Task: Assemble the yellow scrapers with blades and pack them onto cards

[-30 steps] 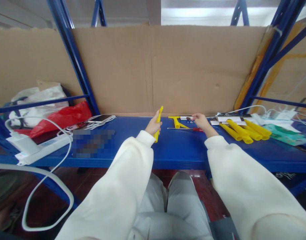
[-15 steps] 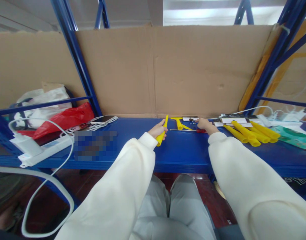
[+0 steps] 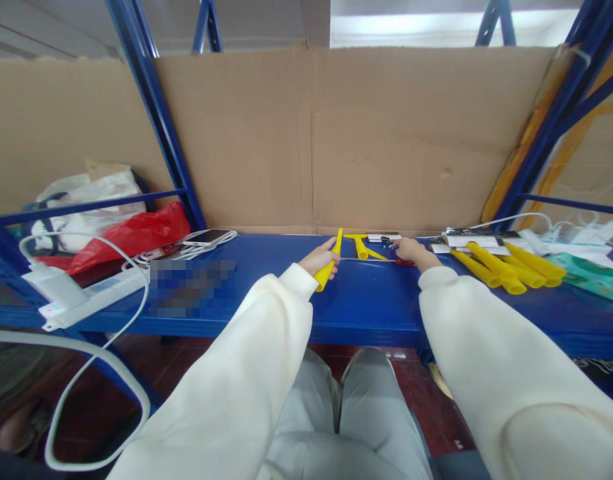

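My left hand (image 3: 320, 258) is closed around a yellow tapered tube-like piece (image 3: 325, 276), held tilted over the blue shelf with its narrow end up. Toward the back, my right hand (image 3: 414, 253) reaches down to small dark parts (image 3: 386, 244); its fingers look pinched together, and what is between them is too small to make out. Just beneath that hand lies a screwdriver (image 3: 369, 259) with a thin shaft and a red handle. Between my hands, more yellow pieces (image 3: 361, 248) lie beside a small white-and-black item (image 3: 383, 237).
Several yellow tapered tubes (image 3: 501, 272) lie at the right, near a green packet (image 3: 586, 275) and white cables. At the left are a phone (image 3: 209, 238), a white power strip (image 3: 93, 300) and a red bag (image 3: 136, 237). A cardboard sheet (image 3: 251, 147) walls the back.
My right fingers have shifted slightly at the small parts. My left hand keeps its hold on the yellow piece, which has turned a little. The whole view has shifted slightly.
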A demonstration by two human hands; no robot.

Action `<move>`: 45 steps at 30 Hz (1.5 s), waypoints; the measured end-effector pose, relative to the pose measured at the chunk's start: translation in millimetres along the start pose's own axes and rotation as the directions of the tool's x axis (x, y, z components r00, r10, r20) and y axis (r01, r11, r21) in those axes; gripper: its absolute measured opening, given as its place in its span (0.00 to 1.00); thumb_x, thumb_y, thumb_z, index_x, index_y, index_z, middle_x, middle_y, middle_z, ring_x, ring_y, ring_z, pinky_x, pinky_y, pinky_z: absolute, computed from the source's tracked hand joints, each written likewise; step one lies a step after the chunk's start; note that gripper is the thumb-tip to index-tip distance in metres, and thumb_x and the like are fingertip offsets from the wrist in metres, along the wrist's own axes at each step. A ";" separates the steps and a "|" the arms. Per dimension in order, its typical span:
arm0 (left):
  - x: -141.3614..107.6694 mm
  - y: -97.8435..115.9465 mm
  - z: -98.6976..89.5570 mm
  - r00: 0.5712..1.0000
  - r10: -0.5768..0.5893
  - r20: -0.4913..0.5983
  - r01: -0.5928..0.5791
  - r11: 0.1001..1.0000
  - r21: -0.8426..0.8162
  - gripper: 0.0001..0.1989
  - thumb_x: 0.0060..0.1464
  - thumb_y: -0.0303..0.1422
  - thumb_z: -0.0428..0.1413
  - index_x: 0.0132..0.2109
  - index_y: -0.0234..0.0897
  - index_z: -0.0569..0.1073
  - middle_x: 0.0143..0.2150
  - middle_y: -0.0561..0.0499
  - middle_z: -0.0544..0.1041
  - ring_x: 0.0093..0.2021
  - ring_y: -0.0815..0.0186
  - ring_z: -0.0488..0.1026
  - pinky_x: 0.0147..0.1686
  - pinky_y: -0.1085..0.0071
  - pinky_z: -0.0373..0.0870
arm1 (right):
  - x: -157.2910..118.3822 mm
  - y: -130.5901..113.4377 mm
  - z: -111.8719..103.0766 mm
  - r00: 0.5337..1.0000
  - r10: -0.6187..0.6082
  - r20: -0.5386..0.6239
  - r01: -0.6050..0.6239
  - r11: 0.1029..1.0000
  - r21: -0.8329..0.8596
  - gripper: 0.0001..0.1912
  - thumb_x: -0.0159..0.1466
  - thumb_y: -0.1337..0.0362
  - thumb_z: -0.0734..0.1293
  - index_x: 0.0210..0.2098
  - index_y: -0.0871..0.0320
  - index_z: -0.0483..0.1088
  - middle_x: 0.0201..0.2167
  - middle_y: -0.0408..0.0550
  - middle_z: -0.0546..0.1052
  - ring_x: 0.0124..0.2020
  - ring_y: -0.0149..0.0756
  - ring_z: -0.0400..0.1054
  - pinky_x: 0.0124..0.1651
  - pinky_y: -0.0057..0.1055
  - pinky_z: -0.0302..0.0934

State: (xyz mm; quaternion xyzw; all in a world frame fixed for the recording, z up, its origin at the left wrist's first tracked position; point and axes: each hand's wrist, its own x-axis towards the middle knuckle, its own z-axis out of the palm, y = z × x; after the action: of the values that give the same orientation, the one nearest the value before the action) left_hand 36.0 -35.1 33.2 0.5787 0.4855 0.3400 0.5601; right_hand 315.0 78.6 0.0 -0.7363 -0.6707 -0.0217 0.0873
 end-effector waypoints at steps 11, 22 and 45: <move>5.7 -4.8 -3.8 0.998 0.014 0.067 -0.013 1.000 -0.006 0.45 0.54 0.19 0.49 0.74 0.47 0.42 0.26 0.59 0.62 0.18 0.74 0.61 0.18 0.79 0.58 | -2.7 -4.7 -2.3 1.000 -0.027 -0.008 0.027 1.000 -0.007 0.17 0.61 0.72 0.65 0.48 0.60 0.78 0.44 0.59 0.81 0.46 0.44 0.75 0.44 0.31 0.65; 8.0 -6.5 -5.0 0.997 -0.007 0.081 0.006 1.000 0.008 0.48 0.53 0.19 0.50 0.74 0.49 0.39 0.26 0.60 0.61 0.18 0.74 0.62 0.18 0.80 0.58 | -5.7 -5.2 -3.2 1.000 -0.012 0.002 0.012 0.999 0.033 0.14 0.60 0.73 0.64 0.41 0.64 0.80 0.35 0.57 0.82 0.37 0.40 0.77 0.38 0.27 0.65; 15.8 -7.1 -15.4 0.968 0.067 0.243 -0.021 0.982 -0.187 0.42 0.57 0.21 0.49 0.73 0.48 0.44 0.26 0.59 0.63 0.17 0.75 0.59 0.16 0.82 0.54 | -22.3 -30.0 -13.1 0.960 -0.113 -0.257 0.243 0.792 0.560 0.09 0.63 0.63 0.66 0.29 0.61 0.75 0.32 0.51 0.80 0.35 0.37 0.72 0.42 0.30 0.65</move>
State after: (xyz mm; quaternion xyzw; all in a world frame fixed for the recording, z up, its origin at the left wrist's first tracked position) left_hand 24.9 -16.0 26.1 0.5736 0.3653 0.3205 0.6594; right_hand 284.2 57.2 12.6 -0.5999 -0.6980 0.1006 0.3778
